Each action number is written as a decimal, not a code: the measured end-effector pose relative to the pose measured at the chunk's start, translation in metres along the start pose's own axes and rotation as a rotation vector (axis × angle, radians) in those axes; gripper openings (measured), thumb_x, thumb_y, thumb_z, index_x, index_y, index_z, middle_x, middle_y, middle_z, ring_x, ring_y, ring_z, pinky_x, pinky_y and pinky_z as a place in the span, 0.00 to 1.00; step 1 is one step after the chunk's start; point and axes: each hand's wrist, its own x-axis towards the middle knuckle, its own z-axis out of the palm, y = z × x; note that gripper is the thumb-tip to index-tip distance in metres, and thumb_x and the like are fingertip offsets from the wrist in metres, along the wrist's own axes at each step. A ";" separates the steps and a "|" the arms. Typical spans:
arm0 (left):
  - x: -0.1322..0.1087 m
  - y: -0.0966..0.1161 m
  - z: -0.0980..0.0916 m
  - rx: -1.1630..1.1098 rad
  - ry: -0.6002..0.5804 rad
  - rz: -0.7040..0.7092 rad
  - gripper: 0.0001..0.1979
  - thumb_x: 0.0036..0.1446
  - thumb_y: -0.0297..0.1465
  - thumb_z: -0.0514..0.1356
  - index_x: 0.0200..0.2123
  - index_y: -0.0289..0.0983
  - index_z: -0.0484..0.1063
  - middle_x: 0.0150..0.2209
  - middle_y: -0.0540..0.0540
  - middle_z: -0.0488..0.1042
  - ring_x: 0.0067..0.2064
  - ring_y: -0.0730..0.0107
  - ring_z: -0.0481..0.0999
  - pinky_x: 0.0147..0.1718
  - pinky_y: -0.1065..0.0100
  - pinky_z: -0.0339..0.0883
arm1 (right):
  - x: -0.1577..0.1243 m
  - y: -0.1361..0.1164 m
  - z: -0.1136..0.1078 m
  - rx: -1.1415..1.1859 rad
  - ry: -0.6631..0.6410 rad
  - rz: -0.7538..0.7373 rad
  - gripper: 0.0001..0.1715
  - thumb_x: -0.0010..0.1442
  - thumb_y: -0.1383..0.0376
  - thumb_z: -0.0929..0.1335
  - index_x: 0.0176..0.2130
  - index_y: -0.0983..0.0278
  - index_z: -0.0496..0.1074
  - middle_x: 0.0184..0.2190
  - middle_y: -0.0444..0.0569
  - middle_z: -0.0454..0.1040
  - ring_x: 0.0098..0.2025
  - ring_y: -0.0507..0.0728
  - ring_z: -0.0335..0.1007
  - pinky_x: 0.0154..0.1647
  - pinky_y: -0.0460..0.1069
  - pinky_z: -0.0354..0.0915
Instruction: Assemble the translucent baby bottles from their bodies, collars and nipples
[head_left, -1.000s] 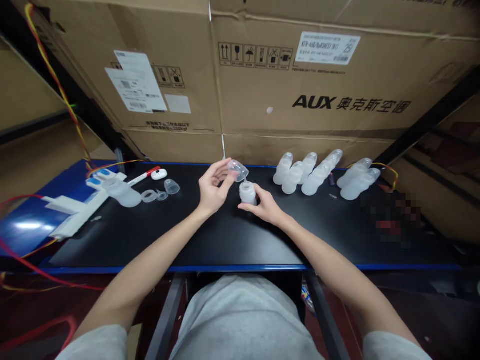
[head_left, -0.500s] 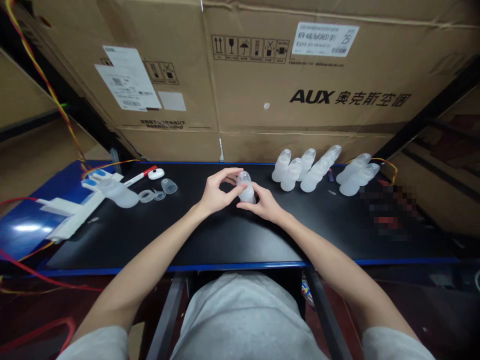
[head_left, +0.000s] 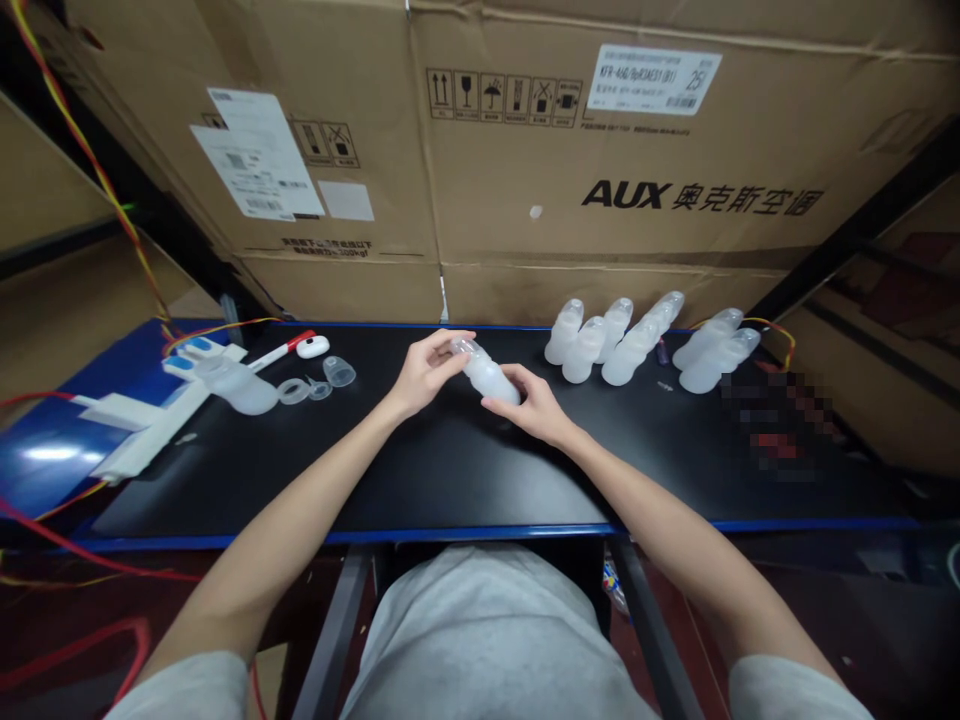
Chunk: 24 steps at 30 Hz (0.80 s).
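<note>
A frosted baby bottle [head_left: 491,380] with a clear cap is held tilted over the middle of the table, its cap end up and to the left. My left hand [head_left: 427,372] grips the clear cap between thumb and fingers. Wrapped round the lower body of the bottle is my right hand [head_left: 534,402]. On the left of the table lies an uncapped frosted bottle body [head_left: 244,388]. Beside it are a white ring [head_left: 292,391], a teat [head_left: 319,389] and a clear cap [head_left: 340,372].
Several capped bottles [head_left: 582,350] stand at the back right, with two more [head_left: 716,358] farther right. A white and red stick-like object [head_left: 281,352] and white holder [head_left: 150,430] lie left. A large cardboard box [head_left: 510,230] walls off the back of the black table [head_left: 450,480].
The bottle has gone from nearly upright to tilted, its cap leaning left. My left hand has shifted slightly left with the cap end; my right hand stays on the bottle's base.
</note>
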 end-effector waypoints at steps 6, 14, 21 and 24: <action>0.010 -0.002 -0.025 -0.087 -0.164 -0.089 0.21 0.53 0.42 0.79 0.45 0.37 0.84 0.44 0.40 0.88 0.40 0.56 0.89 0.43 0.55 0.86 | 0.000 -0.016 -0.018 -0.077 0.170 -0.123 0.34 0.60 0.46 0.80 0.57 0.60 0.78 0.53 0.54 0.84 0.48 0.64 0.81 0.52 0.59 0.76; 0.004 0.012 -0.022 -0.045 -0.201 -0.253 0.32 0.44 0.39 0.83 0.53 0.36 0.87 0.48 0.37 0.89 0.44 0.53 0.90 0.49 0.54 0.85 | 0.002 -0.018 -0.030 -0.128 0.108 -0.215 0.30 0.61 0.47 0.80 0.55 0.61 0.80 0.51 0.53 0.85 0.49 0.63 0.82 0.53 0.58 0.76; 0.003 0.010 -0.021 0.024 -0.234 -0.301 0.32 0.40 0.40 0.84 0.51 0.39 0.89 0.45 0.39 0.90 0.42 0.53 0.89 0.47 0.54 0.84 | 0.003 -0.014 -0.033 -0.173 0.042 -0.261 0.30 0.62 0.47 0.80 0.56 0.61 0.81 0.53 0.54 0.85 0.51 0.64 0.83 0.55 0.58 0.76; 0.002 0.009 -0.019 0.022 -0.237 -0.303 0.32 0.40 0.41 0.84 0.50 0.40 0.90 0.45 0.39 0.90 0.42 0.53 0.89 0.48 0.53 0.84 | 0.002 -0.013 -0.032 -0.183 0.050 -0.260 0.30 0.62 0.47 0.80 0.56 0.60 0.81 0.52 0.54 0.85 0.50 0.64 0.83 0.55 0.58 0.76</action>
